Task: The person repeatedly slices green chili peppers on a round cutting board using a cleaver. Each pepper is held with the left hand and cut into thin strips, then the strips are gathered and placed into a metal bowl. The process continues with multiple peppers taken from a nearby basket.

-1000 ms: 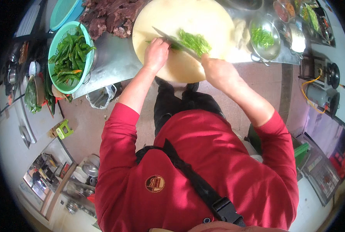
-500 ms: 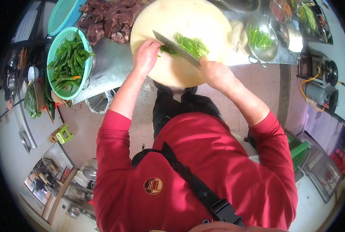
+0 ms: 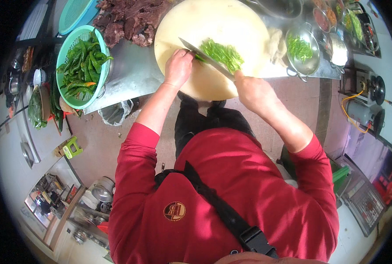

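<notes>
On the round, pale cutting board (image 3: 178,26), my right hand (image 3: 252,91) grips the handle of a cleaver (image 3: 209,60). Its blade slants toward the upper left. My left hand (image 3: 179,66) is closed at the board's near left, its curled fingers close beside the blade. Under those fingers, a bit of green pepper (image 3: 198,57) shows; the rest is hidden by hand and blade. Just beyond the cleaver lies a heap of thin, bright green slices (image 3: 222,53).
To the left stands a turquoise basket (image 3: 60,59) of long green peppers (image 3: 84,66). Dark cooked meat (image 3: 132,20) is piled behind it. At right, a metal bowl (image 3: 314,55) holds chopped greens beside a pale cloth-like lump (image 3: 274,44). A plastic bag (image 3: 113,113) hangs below the table edge.
My left hand has shifted right, closer to the blade, and now covers most of the dark green piece that showed before. The whole view has also shifted slightly.
</notes>
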The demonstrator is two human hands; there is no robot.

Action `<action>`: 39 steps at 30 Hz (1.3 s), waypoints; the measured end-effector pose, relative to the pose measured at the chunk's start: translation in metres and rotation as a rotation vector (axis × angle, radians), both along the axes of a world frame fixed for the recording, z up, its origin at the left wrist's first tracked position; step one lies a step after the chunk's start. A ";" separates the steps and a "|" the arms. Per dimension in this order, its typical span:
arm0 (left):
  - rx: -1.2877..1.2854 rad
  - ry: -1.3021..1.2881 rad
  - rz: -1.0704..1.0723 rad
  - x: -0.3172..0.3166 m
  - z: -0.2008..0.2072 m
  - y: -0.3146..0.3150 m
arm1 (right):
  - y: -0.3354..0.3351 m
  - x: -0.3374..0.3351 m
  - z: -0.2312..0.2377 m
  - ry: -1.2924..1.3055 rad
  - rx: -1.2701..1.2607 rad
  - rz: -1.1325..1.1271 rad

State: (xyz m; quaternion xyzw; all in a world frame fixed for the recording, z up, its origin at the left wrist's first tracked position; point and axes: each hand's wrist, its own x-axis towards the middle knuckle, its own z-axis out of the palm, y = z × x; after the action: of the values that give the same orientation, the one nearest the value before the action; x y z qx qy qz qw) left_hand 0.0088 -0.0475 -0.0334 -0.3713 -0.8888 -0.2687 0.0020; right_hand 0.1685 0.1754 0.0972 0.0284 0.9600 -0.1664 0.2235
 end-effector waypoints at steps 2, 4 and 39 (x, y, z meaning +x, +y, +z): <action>0.010 0.012 -0.022 0.000 -0.003 -0.001 | 0.001 0.000 -0.003 0.002 -0.088 0.027; -0.034 0.014 -0.020 -0.001 -0.005 -0.004 | 0.001 0.000 -0.006 0.011 0.013 0.024; -0.002 0.145 -0.035 -0.010 -0.004 -0.025 | -0.014 -0.030 -0.001 -0.037 -0.106 -0.010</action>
State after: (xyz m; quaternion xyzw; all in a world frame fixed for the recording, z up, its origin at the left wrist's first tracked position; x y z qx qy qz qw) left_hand -0.0014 -0.0727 -0.0378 -0.4054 -0.8798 -0.2403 0.0615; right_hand 0.1384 0.1613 0.0962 0.0242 0.9454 -0.2175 0.2415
